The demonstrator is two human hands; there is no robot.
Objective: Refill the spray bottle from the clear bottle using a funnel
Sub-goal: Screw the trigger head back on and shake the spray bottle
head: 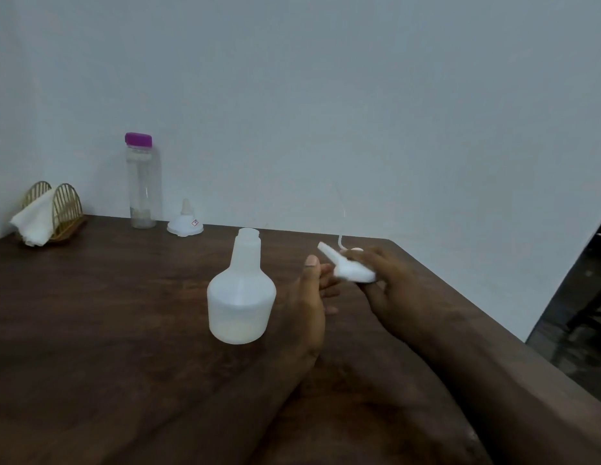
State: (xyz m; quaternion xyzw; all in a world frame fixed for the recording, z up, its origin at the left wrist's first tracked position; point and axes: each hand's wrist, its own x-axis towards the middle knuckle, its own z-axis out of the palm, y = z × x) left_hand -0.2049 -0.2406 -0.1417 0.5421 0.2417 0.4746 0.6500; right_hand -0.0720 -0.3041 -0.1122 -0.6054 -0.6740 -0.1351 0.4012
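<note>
The spray bottle [241,297] stands upright mid-table [91,330], its long axis vertical and its open neck pointing up; what it holds is unclear. The right hand [393,286] grips its one removed spray head [354,271], nozzle aimed up-left toward that neck, thin tube [342,216] rising. The left hand [309,297] lies between them, fingers loosely straight. At the back, one capped clear bottle [143,182] stands upright, fill level unclear, beside one funnel [185,223], spout up.

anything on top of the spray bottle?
Nothing: the spray bottle neck is open. Its spray head is in the right hand, whose fingers cover part of it.
</note>
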